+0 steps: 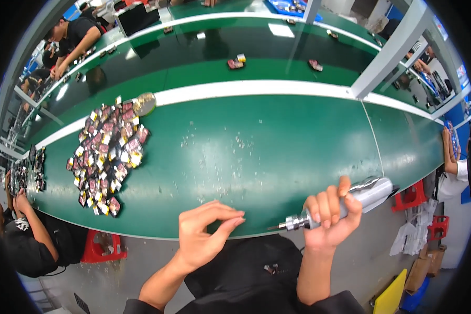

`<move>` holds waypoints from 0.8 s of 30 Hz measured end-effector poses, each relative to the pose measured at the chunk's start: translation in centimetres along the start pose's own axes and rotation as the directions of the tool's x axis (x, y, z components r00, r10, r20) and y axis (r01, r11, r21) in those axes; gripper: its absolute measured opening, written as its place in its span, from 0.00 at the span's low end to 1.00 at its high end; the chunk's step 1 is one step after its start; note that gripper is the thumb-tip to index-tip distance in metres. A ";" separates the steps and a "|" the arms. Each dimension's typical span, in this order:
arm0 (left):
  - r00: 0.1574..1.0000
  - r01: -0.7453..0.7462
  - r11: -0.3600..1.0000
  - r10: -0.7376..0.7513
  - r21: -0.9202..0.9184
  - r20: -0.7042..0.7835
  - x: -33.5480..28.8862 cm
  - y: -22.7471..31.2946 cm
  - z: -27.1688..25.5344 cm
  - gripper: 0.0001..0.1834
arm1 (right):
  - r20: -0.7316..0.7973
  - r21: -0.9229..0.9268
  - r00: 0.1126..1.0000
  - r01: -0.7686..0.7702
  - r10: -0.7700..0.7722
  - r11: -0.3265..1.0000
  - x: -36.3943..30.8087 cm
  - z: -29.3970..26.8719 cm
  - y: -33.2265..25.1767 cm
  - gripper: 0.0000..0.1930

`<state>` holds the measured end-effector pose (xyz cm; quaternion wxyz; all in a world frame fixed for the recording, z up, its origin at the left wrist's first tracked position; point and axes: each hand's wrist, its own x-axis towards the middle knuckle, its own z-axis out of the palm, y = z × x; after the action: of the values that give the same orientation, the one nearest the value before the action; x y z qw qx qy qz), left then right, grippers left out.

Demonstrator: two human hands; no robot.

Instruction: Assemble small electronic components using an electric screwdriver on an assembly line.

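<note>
My right hand [332, 212] is wrapped around a silver electric screwdriver [374, 194], its bit pointing left over the front edge of the green bench. My left hand [206, 227] is closed in a pinch, thumb against fingertips, above the same edge; whatever lies between the tips is too small to make out. Small clear and shiny bits [240, 140], too tiny to identify, are scattered on the bench beyond the hands. To the left lies a heap of small black parts with pink and white faces [104, 146]. In my lap rests a small dark part [270, 269].
A round, shallow dish [145, 103] stands behind the heap. Past the white rail [256, 88] a green conveyor belt [193, 70] carries a few small parts [235, 63]. A grey post [387, 49] rises at back right. Other people work at left, far left and right. Red stools [102, 246] stand below.
</note>
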<state>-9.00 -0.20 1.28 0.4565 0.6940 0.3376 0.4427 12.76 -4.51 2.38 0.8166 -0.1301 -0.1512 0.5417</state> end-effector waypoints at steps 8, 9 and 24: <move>0.973 0.229 0.792 -0.211 -0.566 0.098 -0.3 1.1 2.5 0.09 | 0.198 0.041 0.973 0.110 -0.116 0.993 1.0 4.8 0.4 0.04; 0.975 0.218 0.768 -0.195 -0.602 0.105 -0.3 1.2 2.6 0.10 | 0.185 0.040 0.976 0.107 -0.113 0.993 1.0 4.8 0.5 0.04; 0.999 0.011 0.990 -0.005 -0.140 0.043 -0.7 0.7 3.1 0.09 | 0.191 -0.092 0.975 0.129 -0.110 0.987 0.2 3.1 1.0 0.04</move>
<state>-6.35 -2.14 1.09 0.5129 0.6681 0.2987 0.4486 10.78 -3.75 4.86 0.8221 -0.1120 -0.2620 0.4928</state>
